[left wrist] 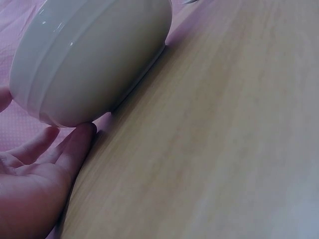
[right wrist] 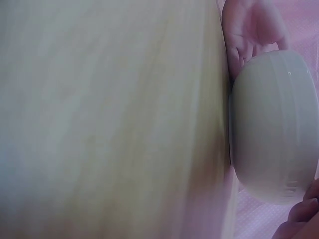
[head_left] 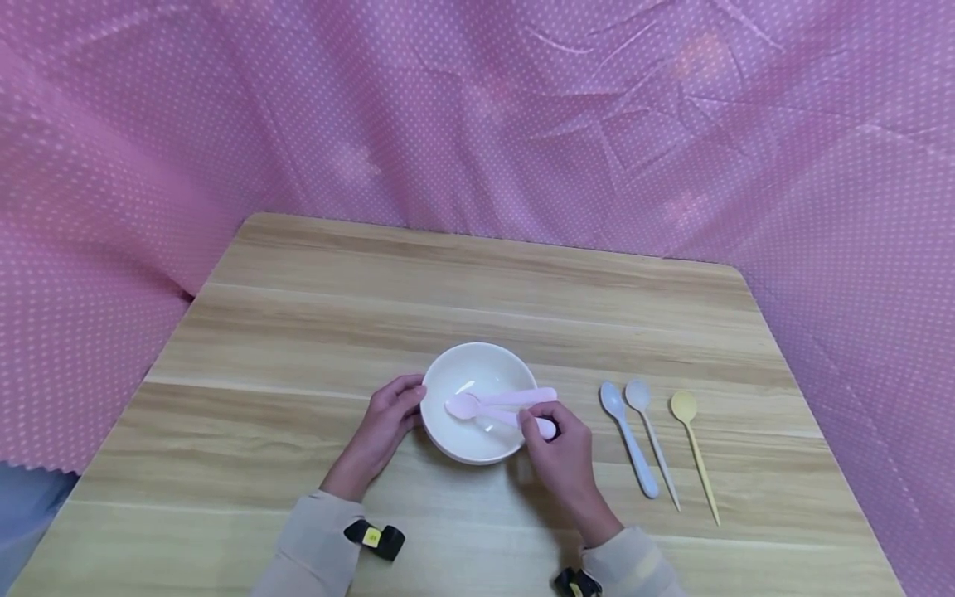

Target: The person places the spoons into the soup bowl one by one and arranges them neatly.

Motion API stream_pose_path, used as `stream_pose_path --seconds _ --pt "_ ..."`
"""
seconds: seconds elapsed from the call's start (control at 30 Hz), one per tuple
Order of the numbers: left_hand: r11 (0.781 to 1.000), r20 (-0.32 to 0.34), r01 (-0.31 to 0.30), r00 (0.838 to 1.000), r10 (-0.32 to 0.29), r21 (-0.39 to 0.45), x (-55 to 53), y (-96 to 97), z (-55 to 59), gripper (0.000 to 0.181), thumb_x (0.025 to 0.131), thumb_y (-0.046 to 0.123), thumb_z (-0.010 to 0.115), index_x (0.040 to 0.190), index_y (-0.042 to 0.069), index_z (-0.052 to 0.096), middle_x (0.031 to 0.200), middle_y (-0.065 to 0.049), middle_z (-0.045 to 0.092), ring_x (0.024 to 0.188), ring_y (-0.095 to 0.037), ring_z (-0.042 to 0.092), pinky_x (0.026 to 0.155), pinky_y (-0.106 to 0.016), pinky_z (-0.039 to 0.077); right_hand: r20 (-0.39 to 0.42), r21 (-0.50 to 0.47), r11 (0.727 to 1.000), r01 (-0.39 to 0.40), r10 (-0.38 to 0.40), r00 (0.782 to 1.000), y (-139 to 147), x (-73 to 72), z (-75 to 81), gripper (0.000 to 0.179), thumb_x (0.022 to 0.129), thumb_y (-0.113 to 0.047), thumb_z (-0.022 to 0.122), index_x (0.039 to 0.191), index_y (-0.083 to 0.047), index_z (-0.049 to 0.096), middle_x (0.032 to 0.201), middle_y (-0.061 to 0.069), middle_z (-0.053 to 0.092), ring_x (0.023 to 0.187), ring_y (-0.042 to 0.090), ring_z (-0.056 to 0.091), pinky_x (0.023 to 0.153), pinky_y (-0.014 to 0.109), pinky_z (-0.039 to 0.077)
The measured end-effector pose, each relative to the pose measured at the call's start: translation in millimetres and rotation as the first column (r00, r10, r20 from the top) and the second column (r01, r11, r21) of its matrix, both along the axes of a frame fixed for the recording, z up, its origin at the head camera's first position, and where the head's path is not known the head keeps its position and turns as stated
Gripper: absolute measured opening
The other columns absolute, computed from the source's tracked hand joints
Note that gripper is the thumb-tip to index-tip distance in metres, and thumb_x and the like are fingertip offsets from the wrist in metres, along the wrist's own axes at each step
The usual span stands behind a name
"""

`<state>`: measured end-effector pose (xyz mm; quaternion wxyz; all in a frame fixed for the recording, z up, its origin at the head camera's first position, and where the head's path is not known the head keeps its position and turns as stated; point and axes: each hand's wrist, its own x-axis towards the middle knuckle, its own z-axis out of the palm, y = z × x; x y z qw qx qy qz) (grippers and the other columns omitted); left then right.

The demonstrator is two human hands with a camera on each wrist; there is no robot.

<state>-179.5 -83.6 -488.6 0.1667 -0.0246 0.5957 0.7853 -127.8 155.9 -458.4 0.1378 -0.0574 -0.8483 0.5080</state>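
Note:
A white bowl [head_left: 477,361] stands on the wooden table near its front. My left hand [head_left: 384,427] holds the bowl's left side, thumb at the rim and fingertips against the outer wall low down. Inside the bowl lies a pale pink spoon [head_left: 464,406], its head toward the left; my right hand [head_left: 559,452] pinches this spoon's handle over the right rim. A second pink handle [head_left: 515,398] leans across the same rim just behind it, its other end hidden by the first spoon. In the left wrist view the fingers [left wrist: 77,144] touch the bowl's underside curve.
Right of the bowl, a light blue spoon [head_left: 630,444], a thin greyish spoon [head_left: 656,439] and a yellow spoon [head_left: 694,452] lie side by side, heads away from me. Pink dotted cloth [head_left: 477,124] hangs behind and beside the table [head_left: 298,332].

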Motion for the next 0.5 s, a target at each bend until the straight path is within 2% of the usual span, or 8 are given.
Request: stream_pose_path --seconds 0.5 --pt "1.000 -0.002 -0.001 1.000 0.001 -0.010 0.1 0.5 0.8 0.044 0.096 0.022 0.052 0.131 -0.003 0.046 0.121 -0.019 0.053 0.099 -0.018 0.059 0.086 -0.026 0.051 0.051 0.019 1.000 -0.004 0.003 0.999 0.5 -1.9 1.2 0.007 0.084 -0.014 0.068 0.080 -0.009 0.067 0.073 0.003 0.063 0.068 0.013 0.054 0.059 0.020 0.045"
